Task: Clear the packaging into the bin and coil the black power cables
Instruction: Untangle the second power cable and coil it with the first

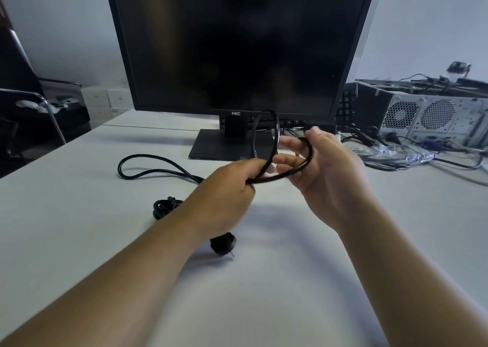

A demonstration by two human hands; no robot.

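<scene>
My left hand (232, 188) grips a black power cable (274, 132) above the white desk (79, 227), fingers curled round it. The cable rises in a loop in front of the monitor stand and curves over to my right hand (324, 172), whose fingers and thumb curl round the loop's right side. The rest of the cable (148, 165) trails left across the desk in a long bend. Its round plug (223, 243) lies under my left wrist. A second black cable, coiled in a bundle (165, 206), lies left of my left forearm. Clear plastic packaging (396, 154) lies crumpled at the right.
A black HKC monitor (237, 43) stands straight ahead on its base (229, 146). A keyboard (347, 106) and an open computer case (433, 114) with loose wires sit at the right. A chair (34, 101) stands off the desk's left edge.
</scene>
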